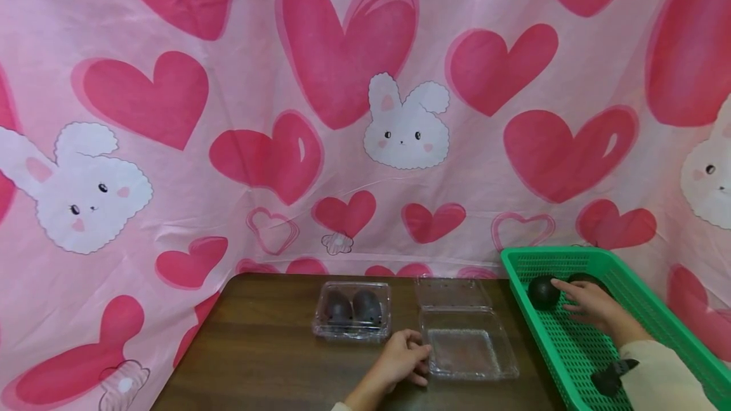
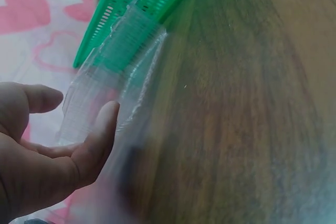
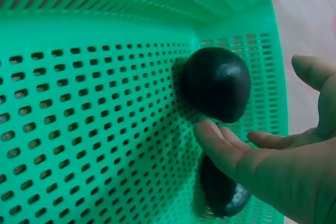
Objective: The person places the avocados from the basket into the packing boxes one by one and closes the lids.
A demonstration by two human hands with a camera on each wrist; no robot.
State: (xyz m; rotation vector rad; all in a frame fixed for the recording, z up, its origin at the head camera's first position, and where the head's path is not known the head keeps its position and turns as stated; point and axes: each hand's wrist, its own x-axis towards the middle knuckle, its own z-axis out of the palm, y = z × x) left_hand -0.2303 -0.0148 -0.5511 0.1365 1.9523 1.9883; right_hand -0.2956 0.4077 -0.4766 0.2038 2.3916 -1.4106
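Note:
Inside the green basket, my right hand reaches with thumb and fingers spread toward a dark avocado. Its fingertips are right at the fruit's near side and hold nothing. A second dark avocado lies below the fingers in the right wrist view, partly hidden by them. On the brown table, an open clear plastic clamshell box lies with its lid folded back. My left hand is beside its left edge, fingers loosely bent and thumb apart, fingertips close to the rim.
Left of the open box, a closed clear clamshell box contains two dark avocados. The basket's raised rim stands along the table's right side. A pink curtain with hearts and rabbits hangs behind the wooden table.

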